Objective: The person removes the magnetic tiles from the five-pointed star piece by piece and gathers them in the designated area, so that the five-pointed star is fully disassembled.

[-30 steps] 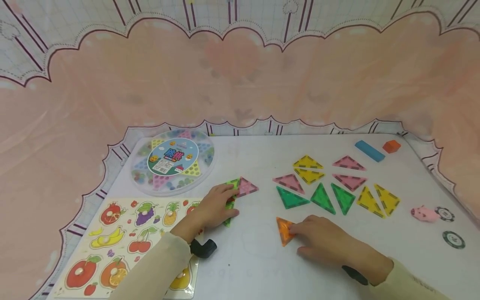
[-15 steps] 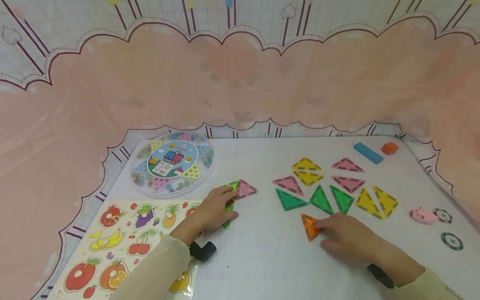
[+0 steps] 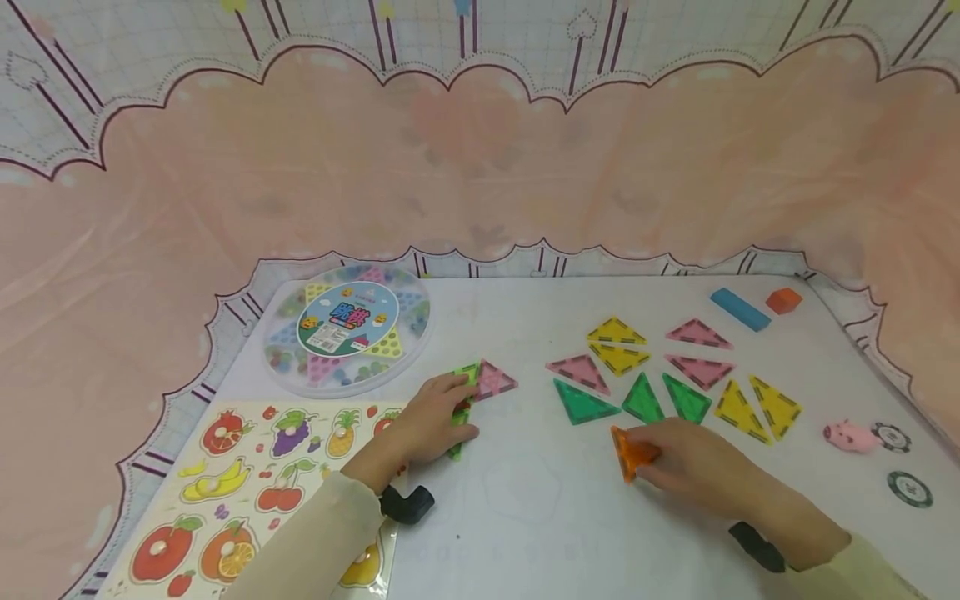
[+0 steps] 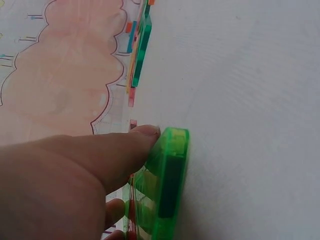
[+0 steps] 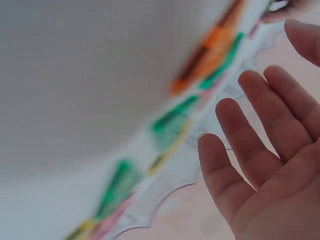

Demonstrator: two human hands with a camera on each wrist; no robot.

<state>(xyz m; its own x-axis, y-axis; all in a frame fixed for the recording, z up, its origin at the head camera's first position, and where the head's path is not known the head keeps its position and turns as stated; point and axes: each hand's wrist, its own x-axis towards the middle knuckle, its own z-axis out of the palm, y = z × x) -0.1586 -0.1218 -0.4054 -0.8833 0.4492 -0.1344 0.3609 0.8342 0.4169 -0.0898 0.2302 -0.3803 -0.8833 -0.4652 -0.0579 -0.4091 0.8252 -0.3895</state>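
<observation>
My left hand (image 3: 435,417) holds a light-green magnetic tile (image 4: 170,190) on the table. Its thumb touches the tile's end in the left wrist view, while other fingers show behind. A pink triangular tile (image 3: 495,381) lies against the green one. My right hand (image 3: 697,462) pinches an orange triangular magnetic tile (image 3: 628,454) by one side in the head view, and the tile looks tilted. The right wrist view has this tile blurred, with several straight fingers (image 5: 265,115) of that hand beside it. Just behind lie green triangles (image 3: 585,402), a pink triangle (image 3: 579,372) and yellow triangles (image 3: 617,358).
A fruit puzzle board (image 3: 247,479) lies at the left, with a round lidded game box (image 3: 408,333) behind it. Toward the right are more yellow tiles (image 3: 776,407), a blue block (image 3: 740,309), an orange block (image 3: 783,301), a pink pig (image 3: 850,436) and chips (image 3: 910,489).
My right hand has carried the orange tile to the right, close to the green triangles, and the tile has turned from flat to tilted. The left hand has stayed put.
</observation>
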